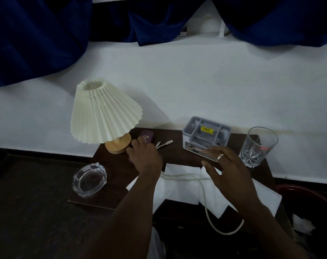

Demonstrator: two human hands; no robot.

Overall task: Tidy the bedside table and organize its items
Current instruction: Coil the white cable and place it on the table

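On the dark wooden bedside table (pixel 110 159), my left hand (pixel 145 157) is closed around a small purple box (pixel 146 138) beside the lamp's wooden base (pixel 117 144). White cable plugs (pixel 164 143) stick out just right of that hand, and the white cable (pixel 205 202) trails across white tissues (pixel 179 186) toward me. My right hand (pixel 226 167), wearing a ring, hovers with spread fingers in front of a grey compartment organizer (pixel 205 134) and holds nothing.
A lamp with a pleated cream shade (pixel 103 113) stands at the back left. A glass ashtray (pixel 89 179) sits at the front left corner, a drinking glass (pixel 257 146) at the right edge. A red bin (pixel 308 195) with crumpled paper lies lower right. Blue curtains (pixel 37 34) hang above.
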